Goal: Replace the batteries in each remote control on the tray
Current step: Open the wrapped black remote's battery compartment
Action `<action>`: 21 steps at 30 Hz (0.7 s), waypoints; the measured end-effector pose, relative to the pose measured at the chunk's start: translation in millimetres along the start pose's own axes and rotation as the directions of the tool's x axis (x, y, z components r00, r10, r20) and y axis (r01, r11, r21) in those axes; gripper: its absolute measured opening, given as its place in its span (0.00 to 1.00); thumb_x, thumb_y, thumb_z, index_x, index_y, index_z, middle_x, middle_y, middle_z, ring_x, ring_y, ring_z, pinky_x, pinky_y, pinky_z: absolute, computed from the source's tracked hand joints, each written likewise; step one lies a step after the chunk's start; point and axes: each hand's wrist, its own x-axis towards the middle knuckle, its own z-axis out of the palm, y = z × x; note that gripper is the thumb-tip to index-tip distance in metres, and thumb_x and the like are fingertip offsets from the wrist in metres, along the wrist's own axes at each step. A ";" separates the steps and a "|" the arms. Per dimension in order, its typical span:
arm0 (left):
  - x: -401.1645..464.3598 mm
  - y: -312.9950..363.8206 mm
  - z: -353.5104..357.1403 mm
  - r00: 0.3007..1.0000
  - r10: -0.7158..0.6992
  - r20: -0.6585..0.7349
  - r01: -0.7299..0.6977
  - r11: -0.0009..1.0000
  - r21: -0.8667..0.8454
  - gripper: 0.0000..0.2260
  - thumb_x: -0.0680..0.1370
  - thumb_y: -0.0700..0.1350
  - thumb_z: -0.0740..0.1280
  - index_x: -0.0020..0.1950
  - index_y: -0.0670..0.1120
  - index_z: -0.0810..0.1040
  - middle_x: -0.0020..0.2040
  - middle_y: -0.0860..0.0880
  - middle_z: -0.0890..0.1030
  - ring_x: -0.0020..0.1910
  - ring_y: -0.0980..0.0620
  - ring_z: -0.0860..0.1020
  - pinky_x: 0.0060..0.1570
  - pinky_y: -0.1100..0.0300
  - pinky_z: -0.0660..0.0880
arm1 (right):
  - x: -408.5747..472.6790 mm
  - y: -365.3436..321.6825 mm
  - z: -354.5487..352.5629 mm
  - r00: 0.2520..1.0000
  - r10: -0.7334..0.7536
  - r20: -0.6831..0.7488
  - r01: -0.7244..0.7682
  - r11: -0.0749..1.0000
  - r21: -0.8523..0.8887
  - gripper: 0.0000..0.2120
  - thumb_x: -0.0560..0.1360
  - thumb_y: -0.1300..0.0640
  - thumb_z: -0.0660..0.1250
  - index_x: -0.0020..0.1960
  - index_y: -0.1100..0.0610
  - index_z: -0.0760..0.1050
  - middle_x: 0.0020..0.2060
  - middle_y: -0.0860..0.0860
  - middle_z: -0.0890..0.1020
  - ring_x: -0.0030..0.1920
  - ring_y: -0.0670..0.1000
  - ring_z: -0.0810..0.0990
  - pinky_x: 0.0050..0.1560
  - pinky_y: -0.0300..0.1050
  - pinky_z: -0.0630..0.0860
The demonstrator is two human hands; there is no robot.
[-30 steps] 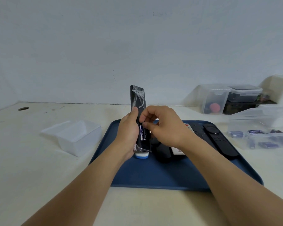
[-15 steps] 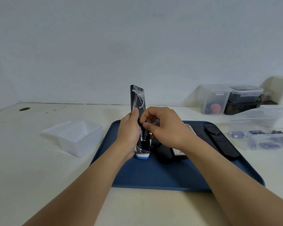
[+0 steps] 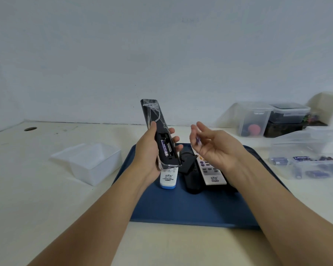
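My left hand grips a long black remote wrapped in clear film, held upright above the blue tray. Its battery bay is open, with one purple battery in the left slot and the right slot bare. My right hand hovers to the right of the remote, pinching a small purple battery between thumb and fingers. On the tray lie a white remote with a blue end, a black remote and a white remote with grey and orange buttons.
An open white box sits on the table left of the tray. A clear bin of batteries stands at the right. Clear and dark lidded containers line the back right by the wall.
My right hand has pulled away from the remote's bay to the right, taking a battery out with it. The left hand still holds the remote, now tilted so the open bay shows.
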 end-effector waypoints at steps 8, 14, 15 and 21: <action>8.8 6.0 -6.0 0.979 0.102 0.179 -0.039 0.945 -0.325 0.13 0.84 0.42 0.59 0.67 0.42 0.76 0.60 0.45 0.83 0.56 0.47 0.81 0.58 0.49 0.80 | -6.3 13.0 4.6 0.998 -0.024 0.057 0.062 0.430 -0.901 0.15 0.74 0.45 0.72 0.48 0.57 0.80 0.34 0.54 0.73 0.25 0.45 0.59 0.22 0.37 0.51; 9.1 21.7 -14.2 0.991 0.134 0.032 -0.108 0.902 -0.418 0.11 0.74 0.37 0.70 0.56 0.43 0.77 0.61 0.41 0.82 0.58 0.43 0.83 0.53 0.47 0.83 | -2.7 -7.6 1.3 0.940 -0.338 0.055 0.284 0.679 -0.677 0.10 0.76 0.51 0.73 0.39 0.54 0.76 0.29 0.48 0.68 0.22 0.44 0.57 0.18 0.36 0.55; 7.1 25.8 -16.5 0.992 0.121 0.014 -0.106 0.912 -0.396 0.09 0.75 0.41 0.70 0.55 0.42 0.78 0.61 0.41 0.83 0.58 0.42 0.83 0.51 0.47 0.83 | -4.2 -13.0 1.5 0.916 -0.399 0.032 0.330 0.708 -0.625 0.12 0.76 0.51 0.73 0.37 0.53 0.74 0.27 0.47 0.67 0.22 0.44 0.57 0.18 0.36 0.54; -6.4 20.3 -7.7 0.942 -0.202 0.269 0.140 0.962 0.233 0.26 0.77 0.57 0.65 0.65 0.38 0.78 0.61 0.38 0.83 0.58 0.39 0.82 0.57 0.45 0.79 | -7.1 -30.6 -1.6 0.882 -0.469 -0.038 0.386 0.768 -0.512 0.14 0.77 0.54 0.72 0.38 0.55 0.70 0.28 0.50 0.69 0.21 0.44 0.59 0.19 0.36 0.56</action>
